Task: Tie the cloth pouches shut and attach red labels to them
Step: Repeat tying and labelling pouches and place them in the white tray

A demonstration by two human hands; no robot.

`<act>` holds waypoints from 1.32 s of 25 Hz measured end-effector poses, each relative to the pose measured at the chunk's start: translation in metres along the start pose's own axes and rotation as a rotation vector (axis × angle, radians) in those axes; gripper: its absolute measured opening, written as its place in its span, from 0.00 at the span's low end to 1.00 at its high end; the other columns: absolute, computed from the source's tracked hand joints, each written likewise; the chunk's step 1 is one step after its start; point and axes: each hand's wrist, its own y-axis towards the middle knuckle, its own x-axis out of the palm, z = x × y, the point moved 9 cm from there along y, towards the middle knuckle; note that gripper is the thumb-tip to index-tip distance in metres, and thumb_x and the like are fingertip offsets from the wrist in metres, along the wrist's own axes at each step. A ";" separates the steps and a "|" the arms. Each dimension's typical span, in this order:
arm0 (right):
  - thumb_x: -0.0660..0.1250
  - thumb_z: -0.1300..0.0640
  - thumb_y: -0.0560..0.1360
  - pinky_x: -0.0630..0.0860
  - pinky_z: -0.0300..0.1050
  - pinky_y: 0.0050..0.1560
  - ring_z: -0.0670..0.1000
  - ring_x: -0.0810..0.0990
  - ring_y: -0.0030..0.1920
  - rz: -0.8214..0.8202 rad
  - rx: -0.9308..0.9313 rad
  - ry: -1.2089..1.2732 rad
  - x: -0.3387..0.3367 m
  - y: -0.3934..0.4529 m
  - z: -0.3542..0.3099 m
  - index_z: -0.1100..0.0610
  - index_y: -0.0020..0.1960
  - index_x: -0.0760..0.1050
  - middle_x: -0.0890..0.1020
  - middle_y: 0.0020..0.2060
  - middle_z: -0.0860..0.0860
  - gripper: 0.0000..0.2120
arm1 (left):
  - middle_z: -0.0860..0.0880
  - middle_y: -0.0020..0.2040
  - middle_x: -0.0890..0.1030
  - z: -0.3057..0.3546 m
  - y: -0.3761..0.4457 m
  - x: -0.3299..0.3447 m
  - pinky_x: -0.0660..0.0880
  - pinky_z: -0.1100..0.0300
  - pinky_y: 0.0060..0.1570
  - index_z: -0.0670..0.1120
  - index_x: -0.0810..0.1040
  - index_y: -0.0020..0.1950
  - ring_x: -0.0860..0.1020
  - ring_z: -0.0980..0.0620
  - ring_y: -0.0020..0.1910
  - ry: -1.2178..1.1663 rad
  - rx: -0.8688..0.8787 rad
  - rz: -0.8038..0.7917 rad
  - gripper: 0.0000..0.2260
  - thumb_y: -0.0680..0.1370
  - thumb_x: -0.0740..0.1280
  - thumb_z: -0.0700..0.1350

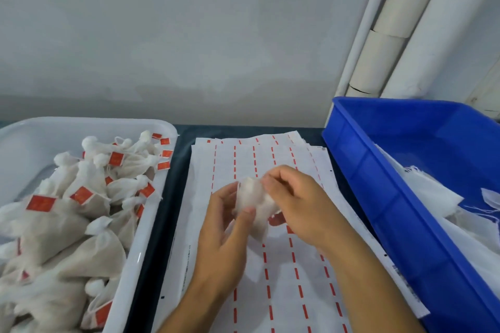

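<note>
A small white cloth pouch [253,199] is held up between both hands above the label sheets [284,278]. My left hand [227,227] grips its lower side, thumb pressed on the cloth. My right hand [295,197] pinches the pouch's top with curled fingers. A bit of red label [277,219] shows just under my right hand. The white sheets are striped with red dashed rows where labels have been peeled.
A white tray [151,213] on the left holds several tied pouches with red labels [40,203]. A blue crate [378,170] on the right holds loose white cloth [433,197]. White pipes run up the wall at the back right.
</note>
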 end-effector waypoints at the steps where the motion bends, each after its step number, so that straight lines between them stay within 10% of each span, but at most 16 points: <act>1: 0.62 0.46 0.84 0.82 0.36 0.37 0.38 0.82 0.47 0.002 0.017 0.079 0.003 -0.002 0.008 0.42 0.50 0.77 0.81 0.46 0.35 0.07 | 0.57 0.56 0.82 -0.003 0.001 0.000 0.82 0.60 0.50 0.59 0.75 0.64 0.82 0.53 0.56 0.031 -0.018 0.000 0.16 0.76 0.68 0.58; 15: 0.68 0.44 0.80 0.76 0.26 0.48 0.35 0.77 0.59 -0.004 -0.117 -0.030 0.002 -0.024 0.030 0.34 0.58 0.77 0.80 0.53 0.30 0.08 | 0.54 0.40 0.85 -0.015 -0.003 0.010 0.76 0.68 0.39 0.69 0.66 0.67 0.82 0.56 0.38 0.227 -0.104 -0.135 0.24 0.77 0.74 0.55; 23: 0.68 0.45 0.79 0.79 0.30 0.46 0.39 0.82 0.53 0.091 -0.164 0.042 -0.006 -0.023 0.028 0.40 0.50 0.81 0.84 0.47 0.34 0.03 | 0.56 0.41 0.85 -0.017 -0.005 0.016 0.81 0.64 0.37 0.69 0.73 0.60 0.84 0.56 0.43 0.312 -0.077 -0.215 0.16 0.79 0.69 0.48; 33: 0.67 0.48 0.78 0.79 0.30 0.47 0.38 0.84 0.50 0.190 -0.196 0.142 -0.015 -0.025 0.020 0.36 0.53 0.81 0.85 0.44 0.32 0.08 | 0.63 0.48 0.81 -0.002 -0.009 0.023 0.72 0.71 0.43 0.65 0.76 0.53 0.79 0.59 0.49 0.465 0.066 -0.287 0.10 0.81 0.57 0.64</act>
